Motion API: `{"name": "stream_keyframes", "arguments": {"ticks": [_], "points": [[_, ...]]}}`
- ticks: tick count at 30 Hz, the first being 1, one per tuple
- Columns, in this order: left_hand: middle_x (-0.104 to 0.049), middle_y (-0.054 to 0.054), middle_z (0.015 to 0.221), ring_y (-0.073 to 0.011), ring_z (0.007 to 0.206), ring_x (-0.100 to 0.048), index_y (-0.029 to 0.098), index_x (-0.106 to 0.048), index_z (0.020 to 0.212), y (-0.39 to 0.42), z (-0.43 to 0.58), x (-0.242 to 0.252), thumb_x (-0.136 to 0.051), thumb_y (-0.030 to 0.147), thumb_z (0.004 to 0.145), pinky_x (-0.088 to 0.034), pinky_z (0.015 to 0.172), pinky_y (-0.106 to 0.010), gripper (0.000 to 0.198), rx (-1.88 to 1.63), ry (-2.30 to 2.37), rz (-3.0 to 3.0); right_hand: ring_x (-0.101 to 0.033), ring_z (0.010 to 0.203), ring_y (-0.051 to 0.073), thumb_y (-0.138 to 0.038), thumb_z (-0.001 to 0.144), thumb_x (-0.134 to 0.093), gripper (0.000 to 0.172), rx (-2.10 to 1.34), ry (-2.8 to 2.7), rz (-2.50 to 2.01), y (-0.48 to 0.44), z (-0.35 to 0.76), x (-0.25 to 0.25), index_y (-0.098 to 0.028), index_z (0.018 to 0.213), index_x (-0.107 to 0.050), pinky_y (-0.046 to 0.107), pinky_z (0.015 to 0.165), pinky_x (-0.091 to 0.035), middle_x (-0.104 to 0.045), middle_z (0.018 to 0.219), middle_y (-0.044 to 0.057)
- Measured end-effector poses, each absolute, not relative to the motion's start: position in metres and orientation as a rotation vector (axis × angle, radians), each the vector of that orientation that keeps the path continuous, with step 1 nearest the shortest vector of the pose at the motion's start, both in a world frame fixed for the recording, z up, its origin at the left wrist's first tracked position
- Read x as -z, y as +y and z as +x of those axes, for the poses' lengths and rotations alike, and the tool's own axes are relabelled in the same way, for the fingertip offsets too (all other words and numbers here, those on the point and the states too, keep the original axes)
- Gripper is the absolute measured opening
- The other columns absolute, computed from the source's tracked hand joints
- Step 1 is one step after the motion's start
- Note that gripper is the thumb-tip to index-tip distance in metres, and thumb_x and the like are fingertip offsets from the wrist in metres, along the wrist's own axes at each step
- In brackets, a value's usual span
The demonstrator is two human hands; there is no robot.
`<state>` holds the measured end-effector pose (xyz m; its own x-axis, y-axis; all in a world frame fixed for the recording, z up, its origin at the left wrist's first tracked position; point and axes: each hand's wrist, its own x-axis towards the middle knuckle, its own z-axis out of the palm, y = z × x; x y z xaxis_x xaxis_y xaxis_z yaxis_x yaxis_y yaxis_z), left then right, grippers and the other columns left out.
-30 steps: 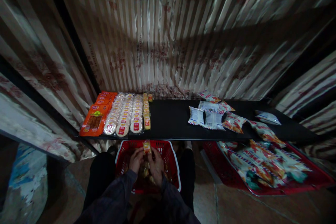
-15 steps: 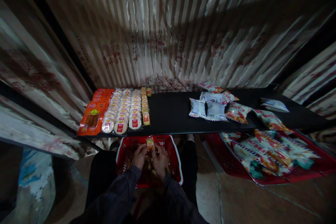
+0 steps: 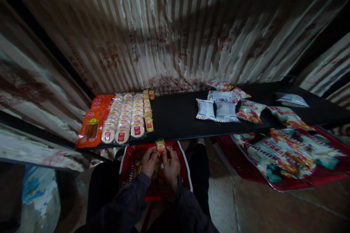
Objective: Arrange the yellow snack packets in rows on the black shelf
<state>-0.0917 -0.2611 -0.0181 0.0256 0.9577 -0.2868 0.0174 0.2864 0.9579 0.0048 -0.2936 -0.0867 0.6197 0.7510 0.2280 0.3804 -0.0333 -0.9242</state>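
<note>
Between my two hands, above a red basket (image 3: pixel 184 164), is a small yellow snack packet (image 3: pixel 160 146) with an orange-red label. My left hand (image 3: pixel 149 161) pinches its left side. My right hand (image 3: pixel 171 165) grips it from the right, fingers closed. More small packets lie in the basket under my hands, dim and partly hidden. On the black shelf (image 3: pixel 175 116) just beyond, a column of similar yellow packets (image 3: pixel 148 113) stands beside rows of round white wrapped crackers (image 3: pixel 122 135). Orange snack bags (image 3: pixel 91 127) overlap at the shelf's left end.
White and red chip bags (image 3: pixel 250 111) lie loosely on the shelf's right half. A larger red basket (image 3: pixel 273 185) heaped with such bags stands on the floor at right. Striped curtain-like sheeting (image 3: pixel 175 43) hangs behind the shelf. My legs flank the near basket.
The view has shifted and tilted slightly. My hands, with the yellow packet between them, sit a little further right in the picture, nearer the shelf's front edge. The goods on the shelf are unchanged.
</note>
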Motion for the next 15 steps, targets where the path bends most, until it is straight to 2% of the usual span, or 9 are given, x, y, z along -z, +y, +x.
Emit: {"name": "stream_keyframes", "arguments": {"ticks": [3,7,15], "points": [[-0.076,-0.010,0.099,-0.0235,0.091,-0.068,0.016,-0.075,0.095,-0.257,-0.088,0.016,-0.066,0.045,0.069,-0.054,0.076,-0.033,0.040,-0.954,1.316,1.061,-0.070,0.100,0.027,-0.052,0.094,-0.048,0.047,-0.406,-0.929,-1.644,-0.292,0.007,0.081,-0.017,0.118,-0.069,0.042,0.088,-0.056,-0.074,0.110,0.015],[-0.077,-0.010,0.108,-0.0230,0.101,-0.068,0.017,-0.076,0.096,-0.250,-0.084,0.010,-0.065,0.038,0.075,-0.054,0.087,-0.033,0.031,-0.942,1.286,1.131,-0.070,0.098,0.026,-0.051,0.093,-0.048,0.047,-0.390,-0.917,-1.654,-0.289,0.011,0.069,-0.017,0.119,-0.067,0.041,0.088,-0.055,-0.073,0.109,0.014],[-0.077,-0.008,0.105,-0.0234,0.106,-0.068,0.020,-0.076,0.096,-0.229,-0.075,-0.008,-0.066,0.028,0.080,-0.055,0.093,-0.035,0.020,-0.858,1.430,1.181,-0.069,0.094,0.025,-0.045,0.094,-0.046,0.042,-0.386,-1.042,-1.691,-0.271,0.026,0.051,-0.018,0.115,-0.069,0.039,0.086,-0.054,-0.075,0.103,0.013]]}}
